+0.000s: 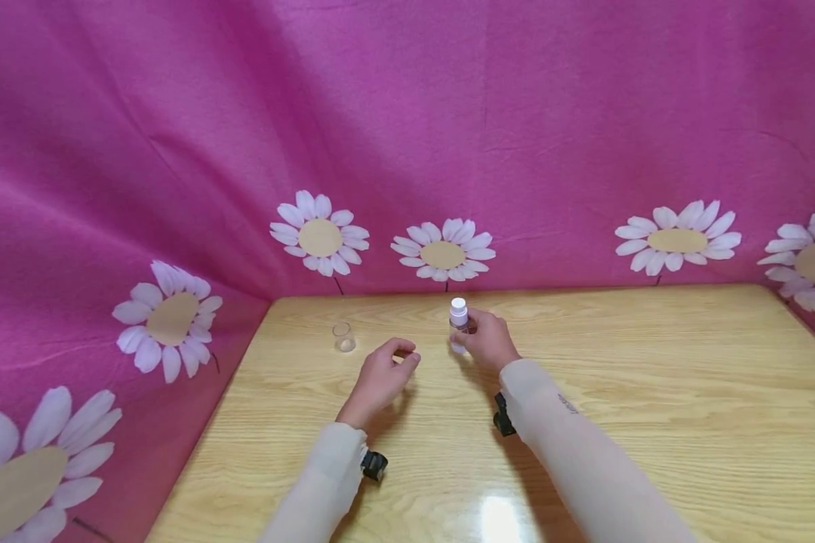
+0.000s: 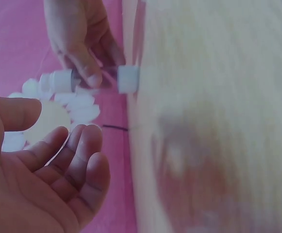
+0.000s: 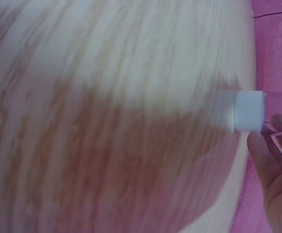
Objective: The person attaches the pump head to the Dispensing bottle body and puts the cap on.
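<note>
My right hand (image 1: pixel 493 341) grips a small clear bottle (image 1: pixel 458 318) with a white pump top, thumb and fingers round its see-through middle. The bottle stands upright at the back of the table. In the left wrist view its white base (image 2: pixel 128 79) shows beside the table surface, and the right wrist view catches the same white base (image 3: pixel 249 110) below the fingertips. My left hand (image 1: pixel 382 375) holds nothing; its fingers are loosely curled, palm turned toward the bottle. Beyond it on the left sits a small clear cap (image 1: pixel 343 338), apart from both hands.
A light wood-grain table (image 1: pixel 652 392) lies under both arms. Pink cloth (image 1: pixel 550 136) printed with white daisies rises behind it and along the left side. Small black wrist cameras (image 1: pixel 374 465) sit on both sleeves.
</note>
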Demonstrator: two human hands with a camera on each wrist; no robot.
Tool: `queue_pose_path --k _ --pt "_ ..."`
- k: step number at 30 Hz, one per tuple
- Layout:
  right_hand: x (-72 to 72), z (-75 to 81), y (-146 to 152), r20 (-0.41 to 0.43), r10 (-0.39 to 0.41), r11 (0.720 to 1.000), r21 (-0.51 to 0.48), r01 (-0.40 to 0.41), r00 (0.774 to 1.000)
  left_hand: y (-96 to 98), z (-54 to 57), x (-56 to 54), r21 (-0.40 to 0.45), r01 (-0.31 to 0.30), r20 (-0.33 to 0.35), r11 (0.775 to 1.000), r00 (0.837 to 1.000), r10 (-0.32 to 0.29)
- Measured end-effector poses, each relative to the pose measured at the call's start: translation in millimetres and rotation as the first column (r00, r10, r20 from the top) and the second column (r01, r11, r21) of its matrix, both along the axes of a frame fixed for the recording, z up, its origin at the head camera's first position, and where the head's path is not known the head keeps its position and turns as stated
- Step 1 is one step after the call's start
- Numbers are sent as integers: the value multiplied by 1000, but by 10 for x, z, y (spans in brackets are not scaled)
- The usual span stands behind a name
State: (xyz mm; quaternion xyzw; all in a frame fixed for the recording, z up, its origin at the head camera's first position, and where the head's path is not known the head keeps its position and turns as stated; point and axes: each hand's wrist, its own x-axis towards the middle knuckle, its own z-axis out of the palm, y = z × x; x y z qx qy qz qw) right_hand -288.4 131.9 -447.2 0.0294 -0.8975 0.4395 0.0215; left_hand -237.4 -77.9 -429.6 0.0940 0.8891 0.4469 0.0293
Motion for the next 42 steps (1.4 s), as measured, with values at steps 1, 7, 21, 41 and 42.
queue_pose_path --k 1,7,21,41,42 --pt "1 -6 6 -1 1 1000 -1 -1 1000 -19 11 -15 8 -12 2 1000 1000 12" --pt "7 -31 73 6 4 1000 -1 -4 1000 -149 109 -135 53 -132 -25 990 991 133" --pt "16 49 72 33 6 1000 -5 -6 999 -564 49 -461 116 -493 -52 862 864 501" --pt "6 13 115 56 18 1000 -17 -17 998 -860 -160 -728 -127 -296 174 947 933 315" --pt "6 19 112 58 13 1000 -21 -11 998 -863 -164 -731 -125 -296 166 947 935 314"
